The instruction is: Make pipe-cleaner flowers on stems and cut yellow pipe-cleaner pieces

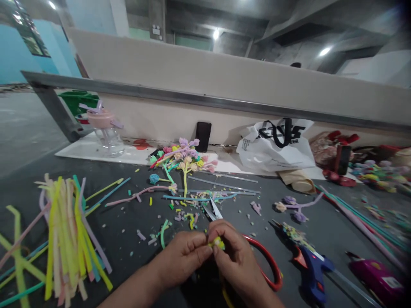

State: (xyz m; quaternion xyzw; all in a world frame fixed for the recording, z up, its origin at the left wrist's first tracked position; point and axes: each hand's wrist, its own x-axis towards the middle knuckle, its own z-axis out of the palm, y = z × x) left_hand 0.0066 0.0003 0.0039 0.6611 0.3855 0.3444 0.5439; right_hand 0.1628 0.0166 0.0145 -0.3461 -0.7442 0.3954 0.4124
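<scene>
Close to the table's front edge, my left hand (184,256) and my right hand (236,263) meet, both pinching a small yellow fuzzy flower (218,243) with a pale centre. Fingers cover part of the flower. Beneath my right hand lies a pair of scissors (269,267) with red handles; the blades point away past my knuckles. Finished pipe-cleaner flowers (186,164) in several colours are heaped farther back. Small cut scraps (184,218) litter the dark table ahead of my hands. To the left is a thick bundle of pipe cleaners (66,239), mostly yellow and cream.
On the right lie a blue glue gun (316,273), a purple tool (375,278) and a purple flower stem (298,206). Clear glue sticks (224,185) rest mid-table. Along the back stand a drinking cup (105,132), a phone (203,136) and a white bag (272,147).
</scene>
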